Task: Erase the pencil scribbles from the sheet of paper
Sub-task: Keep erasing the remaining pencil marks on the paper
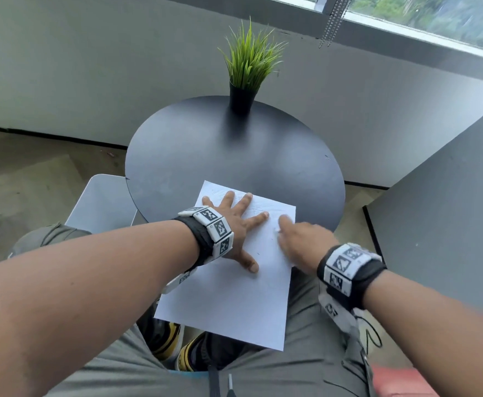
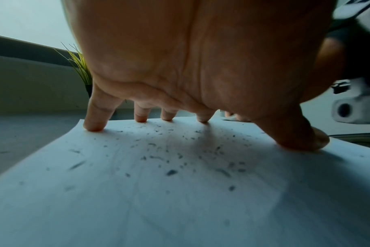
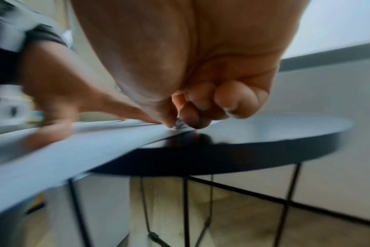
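Note:
A white sheet of paper (image 1: 234,296) lies on the round black table (image 1: 205,144), its near half overhanging the edge above my knees. Faint pencil scribbles (image 1: 256,209) show near its far end. Dark eraser crumbs (image 2: 171,172) are scattered over the sheet. My left hand (image 1: 234,222) presses flat on the far left part of the paper with fingers spread, fingertips (image 2: 93,127) down. My right hand (image 1: 297,236), blurred, is at the paper's right edge with fingers curled, pinching a small eraser (image 3: 180,123) against the sheet.
A green grass plant in a black vase (image 1: 241,98) stands at the table's far edge. A white chair (image 1: 102,202) sits left of the table, a grey panel (image 1: 449,224) to the right. Thin black table legs (image 3: 186,208) stand below.

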